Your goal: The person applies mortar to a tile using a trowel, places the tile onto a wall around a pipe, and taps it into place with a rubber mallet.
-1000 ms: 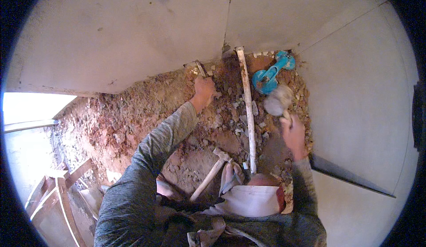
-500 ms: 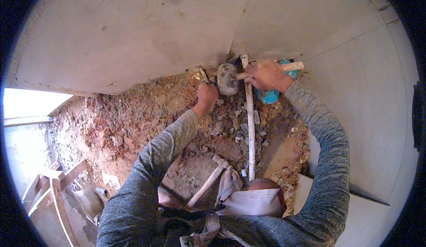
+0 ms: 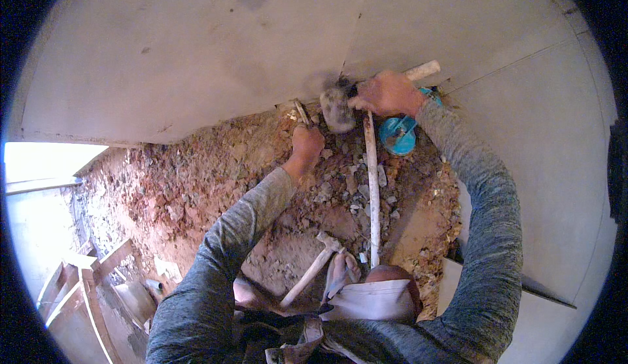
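My left hand (image 3: 306, 144) is closed around a short chisel-like metal bar (image 3: 301, 111), whose upper end points at the base of the wall (image 3: 196, 56). In my right hand (image 3: 390, 94) is the pale handle (image 3: 424, 70) of a hammer. Its thick, grey, rounded head (image 3: 338, 110), blurred by motion, is close to the wall's foot, just right of the bar and apart from it. A long whitish pole (image 3: 373, 194) lies below my right hand, which hides its top end. Beside it sits a round blue container (image 3: 398, 135).
A second hammer (image 3: 310, 270) with a wooden handle lies near my foot (image 3: 342, 269). Reddish rubble (image 3: 176, 194) and grey stones (image 3: 356, 200) cover the ground. Another blue piece (image 3: 428, 93) shows beside my right wrist. A wooden frame (image 3: 85, 275) stands at lower left.
My right hand has moved slightly up, and the hammer handle has tilted with its free end higher. The blue container is now more exposed. My left hand has barely moved.
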The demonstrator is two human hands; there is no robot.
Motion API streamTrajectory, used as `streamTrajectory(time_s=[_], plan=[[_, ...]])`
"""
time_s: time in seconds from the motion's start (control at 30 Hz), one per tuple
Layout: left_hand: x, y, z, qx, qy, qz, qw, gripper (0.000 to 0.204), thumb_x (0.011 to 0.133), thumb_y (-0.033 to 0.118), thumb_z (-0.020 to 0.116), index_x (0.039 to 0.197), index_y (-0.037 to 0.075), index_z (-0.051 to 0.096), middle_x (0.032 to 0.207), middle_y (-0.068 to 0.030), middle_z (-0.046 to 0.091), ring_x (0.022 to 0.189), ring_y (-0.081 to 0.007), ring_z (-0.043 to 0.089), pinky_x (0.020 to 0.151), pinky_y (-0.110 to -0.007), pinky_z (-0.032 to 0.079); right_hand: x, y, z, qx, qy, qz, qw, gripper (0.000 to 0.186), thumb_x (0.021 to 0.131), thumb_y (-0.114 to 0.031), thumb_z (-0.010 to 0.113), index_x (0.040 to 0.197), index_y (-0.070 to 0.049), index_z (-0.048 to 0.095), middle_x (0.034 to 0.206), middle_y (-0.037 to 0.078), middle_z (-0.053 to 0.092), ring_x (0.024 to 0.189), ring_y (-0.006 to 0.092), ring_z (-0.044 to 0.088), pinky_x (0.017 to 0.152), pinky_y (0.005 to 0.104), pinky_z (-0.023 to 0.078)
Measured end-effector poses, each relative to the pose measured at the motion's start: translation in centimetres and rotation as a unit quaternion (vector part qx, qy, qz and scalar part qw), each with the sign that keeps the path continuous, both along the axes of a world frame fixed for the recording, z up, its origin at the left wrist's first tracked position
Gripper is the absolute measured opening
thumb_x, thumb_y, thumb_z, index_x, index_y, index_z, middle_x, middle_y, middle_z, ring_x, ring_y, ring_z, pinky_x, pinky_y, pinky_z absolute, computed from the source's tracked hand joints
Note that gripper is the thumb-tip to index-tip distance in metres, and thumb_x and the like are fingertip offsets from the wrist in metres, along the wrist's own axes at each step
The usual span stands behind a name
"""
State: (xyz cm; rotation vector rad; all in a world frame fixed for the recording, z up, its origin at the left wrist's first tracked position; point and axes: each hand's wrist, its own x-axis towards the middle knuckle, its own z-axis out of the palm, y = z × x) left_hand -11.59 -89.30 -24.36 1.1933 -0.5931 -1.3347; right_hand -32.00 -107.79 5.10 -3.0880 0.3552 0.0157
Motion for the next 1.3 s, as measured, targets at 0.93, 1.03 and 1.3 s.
streamTrajectory(time_s=[0.93, 1.03, 1.3], plan=[[5.0, 2.3, 13.0, 0.154, -0.474, 0.037, 0.866, 0.031, 0.092, 0.024, 0.057, 0.083, -0.005, 0.061, 0.079, -0.028, 0.064, 0.077, -0.0439, 0.063, 0.07, -0.048, 0.05, 3.6, 3.8, 0.1, 0.023, 0.038, -0.012, 0.999, 0.046, 0.09, -0.054, 0.052, 0.079, -0.012, 0.067, 0.067, 0.014, 0.065, 0.06, 0.0357, 0.064, 0.051, 0.0494, 0.05], [3.5, 1.5, 12.5, 0.15, -0.488, 0.001, 0.86, 0.03, 0.091, 0.024, 0.057, 0.085, -0.005, 0.062, 0.085, -0.0296, 0.064, 0.086, -0.0472, 0.062, 0.076, -0.051, 0.05, 3.0, 4.5, -0.6, 0.036, 0.074, -0.006, 0.997, 0.046, 0.087, -0.052, 0.055, 0.08, -0.008, 0.065, 0.073, 0.014, 0.067, 0.067, 0.036, 0.066, 0.054, 0.0488, 0.052], [4.1, 1.9, 12.5, 0.106, -0.535, -0.02, 0.838, 0.031, 0.088, 0.025, 0.059, 0.089, -0.006, 0.061, 0.085, -0.0303, 0.063, 0.086, -0.0487, 0.061, 0.075, -0.054, 0.05, 2.6, 4.3, -2.2, 0.049, 0.05, -0.061, 0.996, 0.062, 0.087, -0.062, 0.05, 0.07, -0.006, 0.066, 0.064, 0.019, 0.064, 0.06, 0.0389, 0.064, 0.052, 0.0521, 0.05]])
